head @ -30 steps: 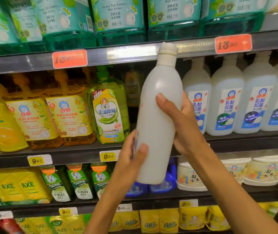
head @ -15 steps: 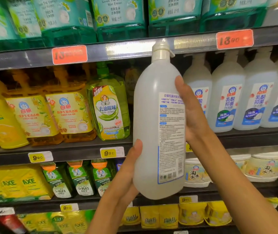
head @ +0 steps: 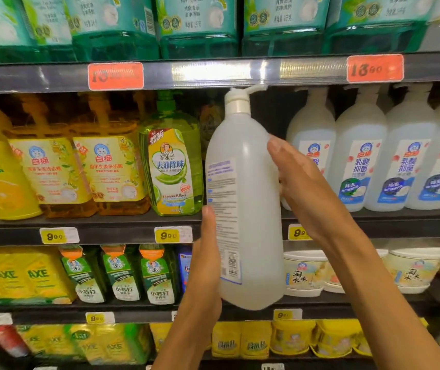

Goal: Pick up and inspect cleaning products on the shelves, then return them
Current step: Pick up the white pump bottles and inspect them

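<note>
A tall white pump bottle (head: 253, 198) is held upright in front of the middle shelf, its back label of small print turned toward the left. My left hand (head: 205, 263) holds its lower left side, thumb up along the label edge. My right hand (head: 301, 188) grips the upper right side, thumb across the front. The pump spout points right, just under the upper shelf rail. Fingers behind the bottle are hidden.
Matching white bottles (head: 360, 166) stand in a row on the middle shelf (head: 133, 231) to the right. A green bottle (head: 173, 166) and yellow bottles (head: 53, 169) stand left. Teal bottles (head: 197, 25) fill the shelf above; tubs (head: 304, 271) and pouches sit below.
The bottle has been turned about its upright axis, so the back label has swung to the left side and the spout now points right. Both hands shifted their hold around it.
</note>
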